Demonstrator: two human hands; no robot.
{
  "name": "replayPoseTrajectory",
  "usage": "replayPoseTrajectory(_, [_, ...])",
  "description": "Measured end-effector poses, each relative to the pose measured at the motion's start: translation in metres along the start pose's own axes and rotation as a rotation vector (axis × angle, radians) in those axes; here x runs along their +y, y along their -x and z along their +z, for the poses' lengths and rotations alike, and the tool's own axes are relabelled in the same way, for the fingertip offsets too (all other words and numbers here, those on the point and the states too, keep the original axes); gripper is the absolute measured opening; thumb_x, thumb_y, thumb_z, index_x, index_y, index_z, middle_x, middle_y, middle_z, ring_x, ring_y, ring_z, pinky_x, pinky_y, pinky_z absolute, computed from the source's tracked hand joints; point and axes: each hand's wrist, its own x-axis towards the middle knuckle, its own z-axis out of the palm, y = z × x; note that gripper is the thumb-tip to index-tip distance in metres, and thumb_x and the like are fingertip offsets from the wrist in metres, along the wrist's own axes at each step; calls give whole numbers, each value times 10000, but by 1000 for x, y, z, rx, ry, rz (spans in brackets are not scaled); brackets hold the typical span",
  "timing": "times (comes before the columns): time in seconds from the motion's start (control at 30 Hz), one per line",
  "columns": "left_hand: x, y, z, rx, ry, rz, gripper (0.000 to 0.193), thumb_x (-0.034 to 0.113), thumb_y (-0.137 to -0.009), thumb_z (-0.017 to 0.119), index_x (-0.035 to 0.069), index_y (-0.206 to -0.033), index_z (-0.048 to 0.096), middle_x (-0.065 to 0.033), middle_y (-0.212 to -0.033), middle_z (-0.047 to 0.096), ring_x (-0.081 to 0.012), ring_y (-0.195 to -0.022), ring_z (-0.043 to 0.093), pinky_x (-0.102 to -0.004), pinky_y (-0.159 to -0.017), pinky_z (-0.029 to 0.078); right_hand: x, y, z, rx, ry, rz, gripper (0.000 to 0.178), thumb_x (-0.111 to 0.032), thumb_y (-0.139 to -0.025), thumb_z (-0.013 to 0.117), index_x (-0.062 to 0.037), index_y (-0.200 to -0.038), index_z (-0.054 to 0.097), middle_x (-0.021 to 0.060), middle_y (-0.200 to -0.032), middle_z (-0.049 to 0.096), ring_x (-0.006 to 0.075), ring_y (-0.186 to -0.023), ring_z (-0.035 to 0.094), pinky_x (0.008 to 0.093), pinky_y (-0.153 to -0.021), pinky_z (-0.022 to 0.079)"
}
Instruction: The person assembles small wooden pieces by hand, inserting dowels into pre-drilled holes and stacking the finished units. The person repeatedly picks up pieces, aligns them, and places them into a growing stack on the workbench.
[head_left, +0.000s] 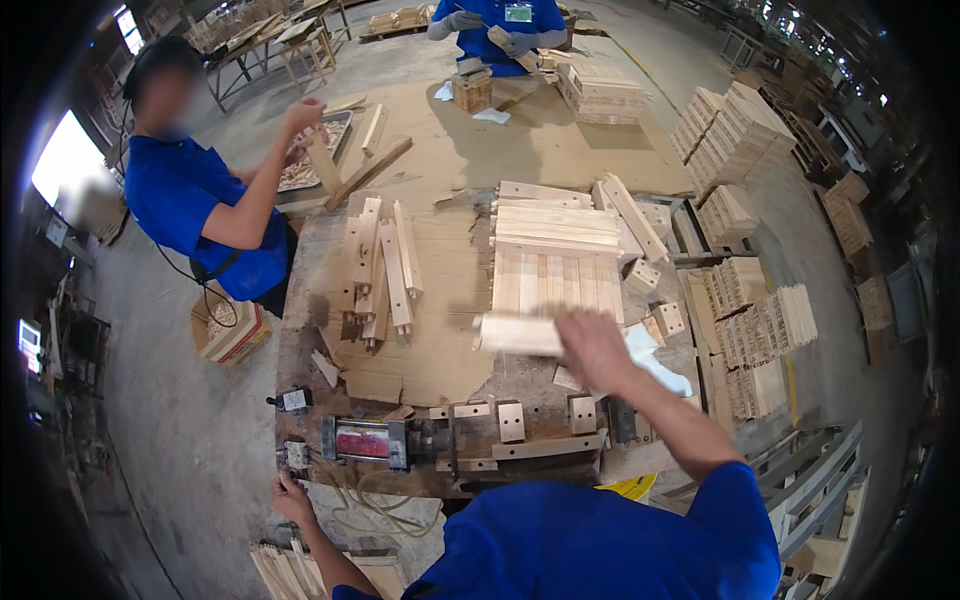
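My right hand (592, 352) is closed round one end of a pale wooden slat (520, 335), blurred by motion. The slat is held over the near end of a stack of wooden slats (556, 275). At the table's near left corner my left hand (292, 500) has its fingers curled together, just below a small valve box (296, 456); whether they touch it I cannot tell. Between my arms a clamp cylinder (365, 442) lies along the near edge. Beside it, drilled wooden blocks (511, 422) and a long wooden strip (548, 447) sit at the table edge.
Loose wooden rails (385, 265) lie on cardboard left of the stack. A white cloth (655, 362) lies right of my right hand. One co-worker (205, 190) stands at left, another (500, 30) across the table. Stacked wooden parts (750, 320) stand at right.
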Motion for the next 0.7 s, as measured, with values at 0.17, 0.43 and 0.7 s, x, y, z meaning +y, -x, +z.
replayPoseTrajectory(0.17, [3, -1, -1, -2, -60, 10, 316, 316, -1037, 642, 23, -928, 690, -67, -635, 626, -167, -537, 573, -368, -521, 459, 52, -63, -6, 180, 146, 11, 608, -138, -755, 797, -52, -1304, 550, 148, -1164, 603, 327, -1082, 577, 461, -933, 430])
replayPoseTrajectory(0.43, [17, -10, -8, 69, -652, 196, 315, 294, -977, 691, 13, -1112, 734, -231, -1059, 736, -455, -980, 678, -511, -841, 529, 64, -99, 3, 235, 189, 17, 592, -133, -745, 793, -51, -1292, 583, 146, -1180, 582, 337, -1123, 557, 474, -961, 416])
replayPoseTrajectory(0.7, [186, -15, 148, -309, -87, 380, 426, 285, -966, 695, 24, -1301, 660, -213, -1190, 726, -376, -1070, 710, -467, -928, 553, 33, -50, 24, 447, -7, 120, 595, -141, -814, 801, -53, -1365, 598, 196, -1323, 573, 391, -1234, 532, 512, -1042, 414])
